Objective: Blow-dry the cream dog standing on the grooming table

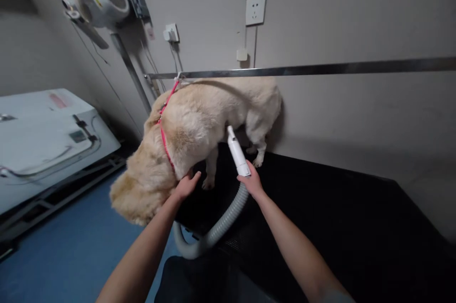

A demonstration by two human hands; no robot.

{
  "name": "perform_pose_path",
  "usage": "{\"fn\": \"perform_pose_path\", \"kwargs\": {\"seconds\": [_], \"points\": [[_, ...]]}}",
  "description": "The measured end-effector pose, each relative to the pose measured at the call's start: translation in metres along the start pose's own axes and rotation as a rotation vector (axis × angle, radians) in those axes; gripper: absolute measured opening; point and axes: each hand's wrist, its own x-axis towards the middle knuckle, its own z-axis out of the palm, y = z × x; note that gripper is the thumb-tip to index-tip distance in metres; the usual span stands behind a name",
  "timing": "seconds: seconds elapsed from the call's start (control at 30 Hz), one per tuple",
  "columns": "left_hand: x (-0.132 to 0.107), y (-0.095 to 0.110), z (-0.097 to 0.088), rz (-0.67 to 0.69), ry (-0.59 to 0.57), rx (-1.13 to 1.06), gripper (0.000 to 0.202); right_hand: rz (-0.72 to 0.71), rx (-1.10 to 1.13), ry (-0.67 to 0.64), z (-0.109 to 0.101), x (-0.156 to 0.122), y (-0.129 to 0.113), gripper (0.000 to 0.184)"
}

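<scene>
A cream-coloured dog (199, 113) stands on a black table, its head lowered past the edge at the left. A pink lead (163, 137) runs round its neck and shoulder up to a metal bar. My right hand (252, 180) is closed round the lower end of a white dryer nozzle (238, 153), whose tip points at the dog's belly. From it a grey ribbed hose (228, 220) curves down and left. My left hand (187, 186) is at the dog's chest, closed at the near front leg with the thumb sticking out; most of its fingers are hidden.
The metal bar (285, 71) crosses above the dog's back. A white tub (42, 137) stands at the left, beyond the blue floor (81, 241). A white dryer head (103, 1) on a stand is at upper left. The black table (320, 213) extends right along the wall.
</scene>
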Motion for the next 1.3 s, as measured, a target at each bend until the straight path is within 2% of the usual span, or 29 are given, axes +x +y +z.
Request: {"fn": "perform_pose_path", "kwargs": {"seconds": [0.13,0.27,0.43,0.5,0.6,0.73,0.83,0.97,1.07,1.2,1.3], "points": [[-0.002,0.015,0.01,-0.055,0.027,0.051,0.067,0.063,0.08,-0.035,-0.009,-0.003,0.024,0.093],[-0.003,0.01,0.021,-0.079,0.06,0.094,0.067,0.076,0.121,0.016,-0.007,0.001,0.046,0.091],[-0.015,-0.011,0.019,-0.041,0.075,0.111,0.069,0.074,0.14,-0.002,0.005,0.026,0.059,0.089],[-0.019,-0.022,0.015,-0.056,0.087,0.103,0.067,0.076,0.142,0.007,0.009,0.037,0.061,0.089],[-0.018,-0.038,0.012,-0.13,0.115,0.077,0.061,0.066,0.132,-0.058,0.015,0.048,0.062,0.09],[-0.011,-0.055,0.021,-0.268,0.093,0.065,0.058,0.085,0.096,-0.004,0.018,0.041,0.063,0.091],[-0.017,-0.068,0.036,-0.339,0.066,0.09,0.058,0.072,0.073,-0.16,0.015,0.022,0.065,0.092],[-0.055,-0.101,0.055,-0.372,0.073,0.144,0.053,0.082,0.012,-0.126,0.007,-0.002,0.064,0.092],[-0.097,-0.135,0.062,-0.344,0.089,0.223,0.054,0.052,-0.045,-0.189,0.003,-0.013,0.062,0.091],[-0.164,-0.172,0.056,-0.317,0.168,0.335,0.069,0.099,-0.017,-0.152,0.005,-0.017,0.06,0.094],[-0.222,-0.186,0.047,-0.36,0.21,0.498,0.069,0.122,0.017,-0.173,0.01,-0.018,0.062,0.095]]}}
